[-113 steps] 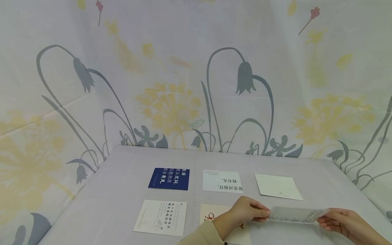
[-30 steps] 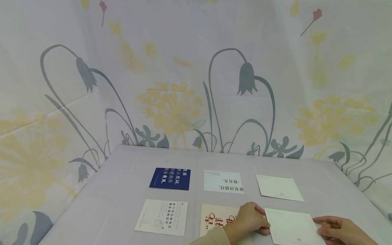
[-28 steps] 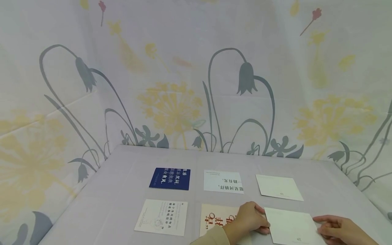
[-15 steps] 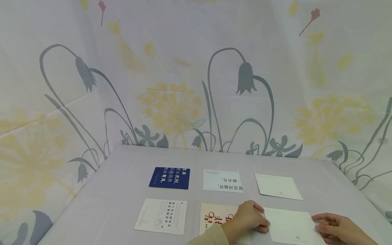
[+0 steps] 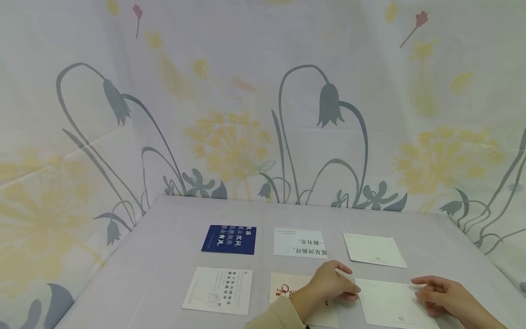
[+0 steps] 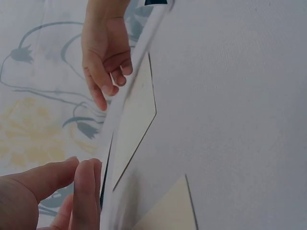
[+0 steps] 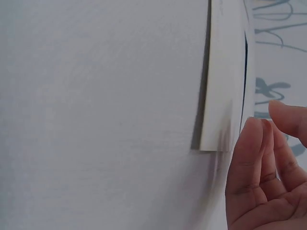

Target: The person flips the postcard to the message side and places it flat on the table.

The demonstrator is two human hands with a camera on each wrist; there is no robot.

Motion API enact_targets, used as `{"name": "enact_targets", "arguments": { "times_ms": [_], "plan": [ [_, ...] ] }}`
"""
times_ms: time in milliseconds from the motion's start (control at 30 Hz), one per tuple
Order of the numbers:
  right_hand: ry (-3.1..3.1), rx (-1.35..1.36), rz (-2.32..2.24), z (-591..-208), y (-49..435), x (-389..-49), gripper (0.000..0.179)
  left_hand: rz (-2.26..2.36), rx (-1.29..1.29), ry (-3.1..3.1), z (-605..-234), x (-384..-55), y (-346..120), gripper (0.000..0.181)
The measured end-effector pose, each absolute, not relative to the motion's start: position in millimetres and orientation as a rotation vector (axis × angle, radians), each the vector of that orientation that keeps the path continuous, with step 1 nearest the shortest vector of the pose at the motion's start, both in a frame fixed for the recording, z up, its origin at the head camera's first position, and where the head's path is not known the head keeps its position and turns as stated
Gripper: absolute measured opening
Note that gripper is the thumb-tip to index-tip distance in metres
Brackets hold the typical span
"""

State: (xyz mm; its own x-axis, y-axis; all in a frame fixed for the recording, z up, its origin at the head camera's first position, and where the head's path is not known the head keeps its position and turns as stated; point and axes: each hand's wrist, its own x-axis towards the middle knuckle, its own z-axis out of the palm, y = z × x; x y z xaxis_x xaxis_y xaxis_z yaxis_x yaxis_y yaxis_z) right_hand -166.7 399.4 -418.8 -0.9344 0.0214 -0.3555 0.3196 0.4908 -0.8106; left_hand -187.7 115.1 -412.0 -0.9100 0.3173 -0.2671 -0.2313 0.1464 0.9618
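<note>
A plain cream card (image 5: 394,304) with a tiny mark near its lower edge lies flat at the front right of the table. By its left edge hovers my left hand (image 5: 334,284), fingers loosely bent and holding nothing; it partly covers a beige card (image 5: 283,288) with red lettering. My right hand (image 5: 445,297) hangs over the card's right edge. In the right wrist view, thumb and fingers (image 7: 244,163) are apart with nothing between them. The left wrist view shows my left fingers (image 6: 85,191) near each other, free of any card.
Behind lie a blue card (image 5: 229,240) with white lettering, a pale card (image 5: 299,242) with dark text and another blank cream card (image 5: 375,250). A white card (image 5: 218,291) with a line drawing lies front left. A flower-printed cloth (image 5: 263,100) rises around the table.
Earlier both hands held a card raised at its ends; it then came down flat on the table. In the last half second both hands let go and lifted slightly off its edges.
</note>
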Motion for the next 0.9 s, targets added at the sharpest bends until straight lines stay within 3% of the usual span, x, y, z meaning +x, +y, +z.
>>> {"name": "enact_targets", "arguments": {
  "times_ms": [167, 900],
  "plan": [
    [2.396, 0.097, -1.435, -411.6, 397.4, -172.5, 0.045, 1.855, 0.08, 2.003, -410.7, -195.5, 101.7, 0.028],
    [2.376, -0.057, -1.573, -406.8, 341.8, -195.4, 0.047, 1.925, 0.207, 2.018, -412.1, -217.3, 55.0, 0.032]
  ]
}}
